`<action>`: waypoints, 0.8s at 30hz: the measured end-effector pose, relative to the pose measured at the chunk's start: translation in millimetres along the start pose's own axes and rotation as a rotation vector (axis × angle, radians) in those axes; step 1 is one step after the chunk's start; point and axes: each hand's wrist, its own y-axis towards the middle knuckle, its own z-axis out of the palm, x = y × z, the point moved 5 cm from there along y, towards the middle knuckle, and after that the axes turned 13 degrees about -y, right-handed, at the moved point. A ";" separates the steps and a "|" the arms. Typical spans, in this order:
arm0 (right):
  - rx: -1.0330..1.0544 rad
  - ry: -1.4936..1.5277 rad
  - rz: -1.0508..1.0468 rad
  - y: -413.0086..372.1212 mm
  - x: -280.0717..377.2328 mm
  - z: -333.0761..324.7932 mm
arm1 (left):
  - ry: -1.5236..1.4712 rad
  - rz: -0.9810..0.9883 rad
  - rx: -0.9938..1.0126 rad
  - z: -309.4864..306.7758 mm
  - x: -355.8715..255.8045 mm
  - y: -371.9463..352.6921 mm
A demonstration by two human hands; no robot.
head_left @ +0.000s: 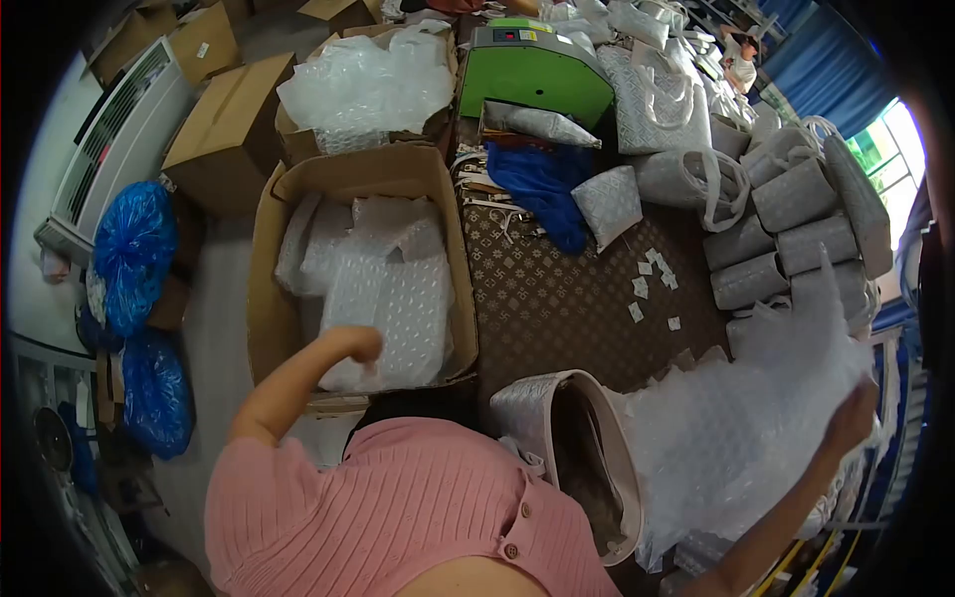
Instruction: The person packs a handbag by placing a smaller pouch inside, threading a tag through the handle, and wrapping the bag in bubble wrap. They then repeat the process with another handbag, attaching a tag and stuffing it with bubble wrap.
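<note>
My left hand (360,343) is over the bubble-wrapped packages (403,308) in the open cardboard box (261,298); its fingers are blurred and hard to make out. On the right, my right hand (853,416) grips the edge of a large sheet of bubble wrap (716,428), which spreads down toward the table. Between my arms an open, light-coloured bag (527,408) lies with its dark mouth facing me, next to the bubble wrap. Small white tags (640,287) are scattered on the brown patterned table (537,298).
A green machine (537,85) stands at the back. Rolled silvery bags (796,194) are stacked at the right. Behind the box is another box of clear plastic wrap (368,85). Blue plastic sacks (134,244) are at the left. A person (739,62) is far back at the right.
</note>
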 end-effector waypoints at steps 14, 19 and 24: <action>0.219 0.763 -0.296 -46.5 341.4 1.2 | -1.785 0.868 -0.044 -218.0 -253.3 82.2; 0.034 0.648 0.169 -8.6 256.3 24.4 | -1.568 1.292 0.058 -206.2 -320.8 0.7; -0.060 0.513 0.405 40.6 199.2 32.0 | -1.004 1.151 0.104 -193.2 -417.5 -42.0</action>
